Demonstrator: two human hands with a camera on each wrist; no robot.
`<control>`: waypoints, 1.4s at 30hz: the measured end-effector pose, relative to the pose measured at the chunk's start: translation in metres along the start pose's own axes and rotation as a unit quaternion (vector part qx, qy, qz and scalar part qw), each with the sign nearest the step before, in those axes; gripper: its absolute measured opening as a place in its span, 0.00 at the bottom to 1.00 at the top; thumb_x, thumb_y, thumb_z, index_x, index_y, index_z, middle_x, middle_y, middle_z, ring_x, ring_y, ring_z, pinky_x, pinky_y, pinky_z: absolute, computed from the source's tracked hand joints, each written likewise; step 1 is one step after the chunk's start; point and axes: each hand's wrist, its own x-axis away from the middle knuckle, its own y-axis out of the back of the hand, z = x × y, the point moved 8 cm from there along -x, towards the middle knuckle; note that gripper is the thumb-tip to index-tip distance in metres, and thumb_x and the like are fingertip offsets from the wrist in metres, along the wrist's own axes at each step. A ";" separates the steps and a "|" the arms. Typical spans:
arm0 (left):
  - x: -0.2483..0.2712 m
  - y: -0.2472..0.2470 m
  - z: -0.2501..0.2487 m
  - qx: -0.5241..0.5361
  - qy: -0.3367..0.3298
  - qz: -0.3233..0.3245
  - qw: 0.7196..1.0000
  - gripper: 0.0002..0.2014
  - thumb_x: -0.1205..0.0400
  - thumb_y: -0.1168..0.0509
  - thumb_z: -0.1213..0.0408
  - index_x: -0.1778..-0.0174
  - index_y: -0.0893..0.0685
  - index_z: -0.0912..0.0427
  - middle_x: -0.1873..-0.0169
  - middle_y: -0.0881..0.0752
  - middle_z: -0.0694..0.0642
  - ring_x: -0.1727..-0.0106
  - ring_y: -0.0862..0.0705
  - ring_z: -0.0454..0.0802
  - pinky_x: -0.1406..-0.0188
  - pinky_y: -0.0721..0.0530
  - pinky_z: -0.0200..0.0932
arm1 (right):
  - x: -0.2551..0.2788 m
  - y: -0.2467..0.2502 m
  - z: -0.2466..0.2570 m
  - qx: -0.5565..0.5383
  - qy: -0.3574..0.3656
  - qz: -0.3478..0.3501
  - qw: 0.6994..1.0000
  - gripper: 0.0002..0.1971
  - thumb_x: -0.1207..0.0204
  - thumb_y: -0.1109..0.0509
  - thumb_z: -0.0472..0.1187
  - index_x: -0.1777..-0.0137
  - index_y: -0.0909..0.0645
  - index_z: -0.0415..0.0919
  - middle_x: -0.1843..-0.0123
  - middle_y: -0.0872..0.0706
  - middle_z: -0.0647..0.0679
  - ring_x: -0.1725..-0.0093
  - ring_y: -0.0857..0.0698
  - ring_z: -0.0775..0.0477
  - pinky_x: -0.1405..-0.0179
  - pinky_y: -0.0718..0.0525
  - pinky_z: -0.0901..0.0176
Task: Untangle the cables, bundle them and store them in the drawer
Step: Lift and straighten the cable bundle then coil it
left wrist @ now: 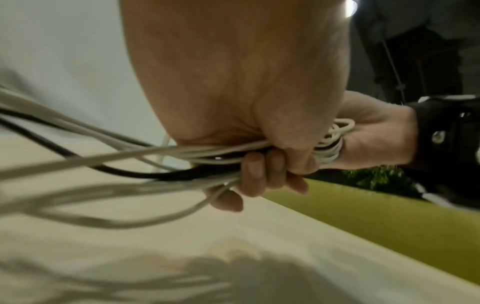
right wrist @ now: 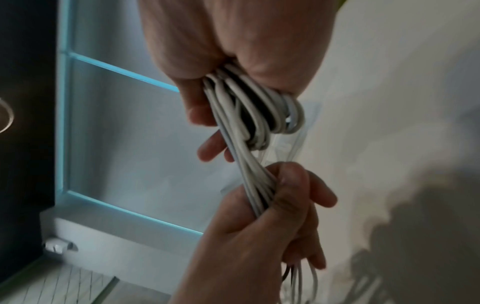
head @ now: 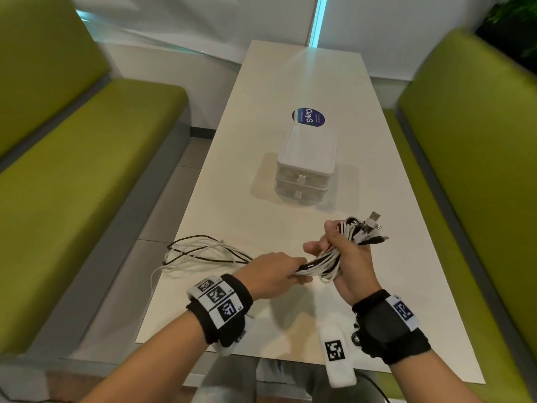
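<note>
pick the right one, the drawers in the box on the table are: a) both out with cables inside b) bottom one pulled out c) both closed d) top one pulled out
c: in the head view both drawers sit flush in the box, and the cables are gripped by the left hand and right hand, with the loose lengths lying on the table.

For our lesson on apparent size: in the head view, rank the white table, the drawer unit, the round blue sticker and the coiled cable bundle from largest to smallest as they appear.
1. White table
2. Drawer unit
3. Coiled cable bundle, though it sits nearer the camera, so its rank against the unit is unsure
4. Round blue sticker
</note>
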 end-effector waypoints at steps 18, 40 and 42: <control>0.028 0.037 0.029 -0.001 0.002 -0.007 1.000 0.23 0.22 0.38 0.34 0.69 0.16 0.50 0.78 0.19 0.48 0.74 0.22 0.42 0.65 0.21 0.49 | -0.002 -0.020 0.015 0.436 0.083 0.057 0.894 0.18 0.24 0.25 0.44 0.70 0.28 0.43 0.79 0.26 0.57 0.78 0.28 0.53 0.69 0.27 0.59; 0.025 0.055 0.006 -0.093 -0.023 -0.079 0.992 0.14 0.22 0.44 0.48 0.61 0.16 0.49 0.63 0.12 0.51 0.59 0.15 0.52 0.61 0.22 0.48 | 0.018 -0.039 -0.017 0.430 -0.026 0.229 0.873 0.12 0.19 0.30 0.49 0.57 0.16 0.41 0.61 0.08 0.44 0.61 0.11 0.33 0.51 0.14 0.38; 0.024 0.053 0.002 -0.097 -0.029 -0.082 0.992 0.10 0.18 0.39 0.50 0.52 0.16 0.50 0.59 0.11 0.55 0.55 0.15 0.58 0.59 0.22 0.50 | 0.020 -0.039 -0.018 0.402 -0.038 0.231 0.885 0.08 0.19 0.30 0.46 0.54 0.18 0.43 0.66 0.11 0.44 0.66 0.11 0.39 0.55 0.14 0.49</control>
